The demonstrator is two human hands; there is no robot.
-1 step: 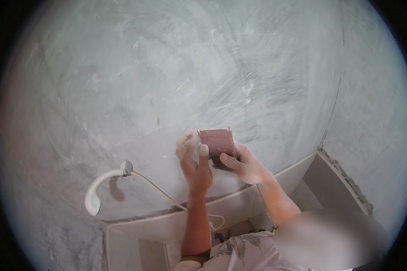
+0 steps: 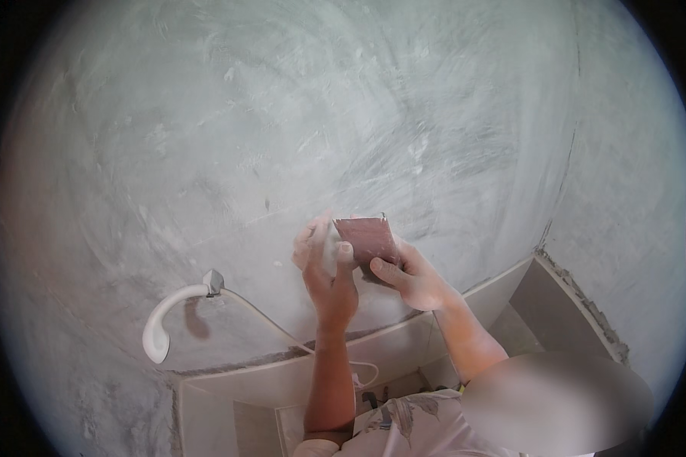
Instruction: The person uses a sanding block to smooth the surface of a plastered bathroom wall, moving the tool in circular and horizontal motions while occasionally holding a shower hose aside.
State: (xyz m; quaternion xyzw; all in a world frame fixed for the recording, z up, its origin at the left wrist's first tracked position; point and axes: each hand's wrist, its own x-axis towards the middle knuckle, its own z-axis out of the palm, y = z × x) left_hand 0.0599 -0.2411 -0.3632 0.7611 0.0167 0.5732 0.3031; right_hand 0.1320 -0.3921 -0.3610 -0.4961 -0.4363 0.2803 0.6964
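Observation:
In the head view, a reddish-brown piece of sandpaper [image 2: 367, 238] with a pale, worn upper edge is raised in front of a grey wall. My right hand [image 2: 410, 280] grips its lower right part, the thumb lying across the front; something dark shows under its lower edge. My left hand [image 2: 329, 278] is at the sandpaper's left side, thumb upright by the lower left edge. Its fingers are spread, slightly blurred and off to the left. Whether that thumb touches the sandpaper, I cannot tell.
A plastered wall [image 2: 244, 137] with pale scuff marks fills most of the view. A white shower hose and handset [image 2: 158, 335] hang from a wall bracket [image 2: 214, 282] at lower left. Below my hands runs a tiled ledge [image 2: 282, 365]; a wall corner [image 2: 562, 179] stands right.
My left hand's fingers have shifted slightly left, away from the sandpaper. The sandpaper has tilted a little; my right hand keeps its grip in nearly the same place.

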